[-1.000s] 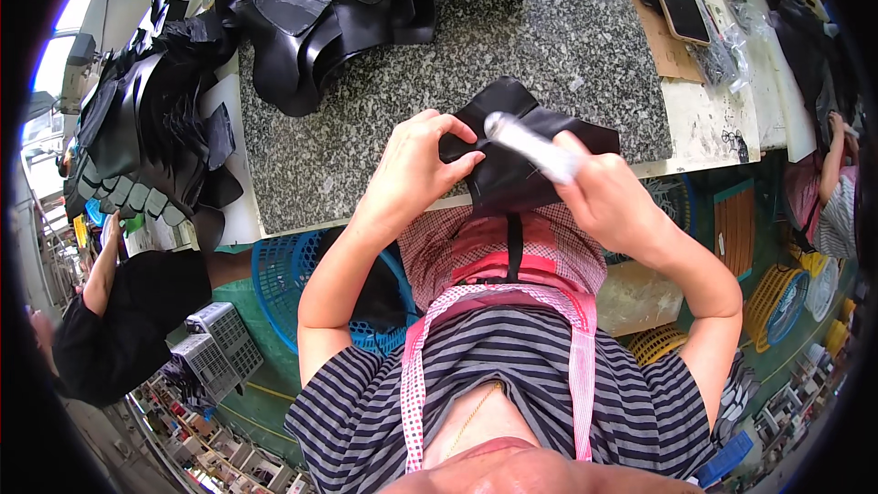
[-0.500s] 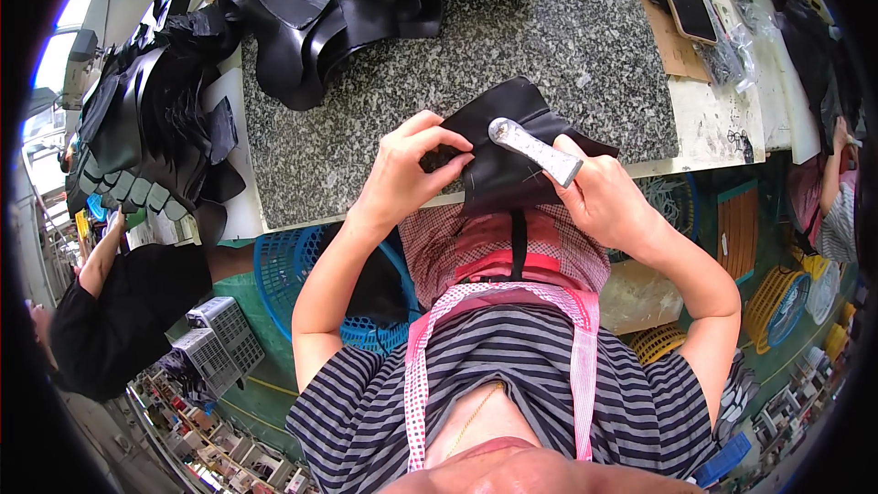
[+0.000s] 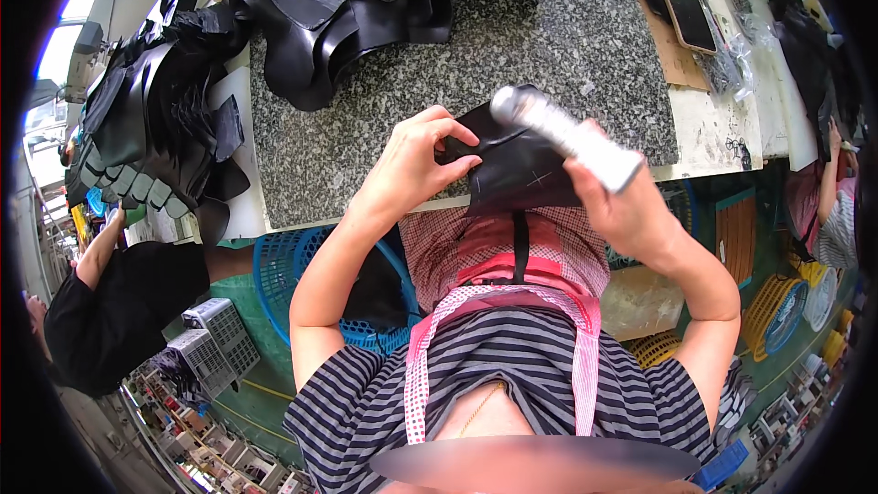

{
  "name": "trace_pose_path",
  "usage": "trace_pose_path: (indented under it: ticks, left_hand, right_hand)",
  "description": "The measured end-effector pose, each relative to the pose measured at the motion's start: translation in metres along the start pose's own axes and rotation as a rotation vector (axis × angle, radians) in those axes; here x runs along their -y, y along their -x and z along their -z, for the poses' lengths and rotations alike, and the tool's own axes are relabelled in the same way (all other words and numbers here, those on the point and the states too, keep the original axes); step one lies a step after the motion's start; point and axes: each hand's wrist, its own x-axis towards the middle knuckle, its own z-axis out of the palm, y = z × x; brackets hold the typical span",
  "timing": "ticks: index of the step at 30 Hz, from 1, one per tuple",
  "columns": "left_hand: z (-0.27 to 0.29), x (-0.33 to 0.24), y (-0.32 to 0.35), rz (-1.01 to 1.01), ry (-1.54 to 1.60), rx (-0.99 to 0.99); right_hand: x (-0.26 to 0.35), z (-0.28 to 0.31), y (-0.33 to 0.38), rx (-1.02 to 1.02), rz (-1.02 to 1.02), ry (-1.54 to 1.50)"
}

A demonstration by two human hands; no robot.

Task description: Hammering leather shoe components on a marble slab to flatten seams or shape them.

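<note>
A black leather piece [image 3: 517, 174] lies at the near edge of the stone slab, partly overhanging it, with a pale cross mark on its surface. My left hand [image 3: 416, 160] pinches its left edge between thumb and fingers. Gripped in my right hand [image 3: 622, 210] is a metal hammer [image 3: 572, 133], blurred by motion, with its round face over the far part of the leather. My right fingers are partly hidden behind the hammer head.
Stacked black leather pieces [image 3: 357, 14] cover the slab's [image 3: 567, 46] far left, with more leather [image 3: 151, 119] beside it. A phone [image 3: 688, 9] lies at far right. Below stand a blue basket [image 3: 274, 279] and grey crates [image 3: 215, 338]. Other people work at both sides.
The hammer and my right hand have shifted right and blurred, uncovering the pale cross mark on the leather. My left hand keeps its pinch at the edge.
</note>
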Motion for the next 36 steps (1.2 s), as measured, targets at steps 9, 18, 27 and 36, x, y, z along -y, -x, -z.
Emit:
trace_pose_path:
  ticks: [9,18,27,36]
  left_hand:
    - [0.008,0.004,-0.009,-0.056,-0.007,0.068]
    - [0.013,0.006,-0.017,-0.053,-0.013,0.129]
    - [-0.046,-0.022,0.007,0.129,0.032,-0.233]
    - [-0.055,-0.016,0.006,-0.037,-0.029,-0.313]
  right_hand:
    - [0.001,-0.007,-0.003,0.059,-0.061,0.100]
    - [0.004,-0.011,-0.001,0.136,-0.164,0.007]
    - [-0.008,0.008,0.011,-0.010,-0.122,0.192]
    - [-0.047,-0.009,0.020,0.116,-0.192,0.013]
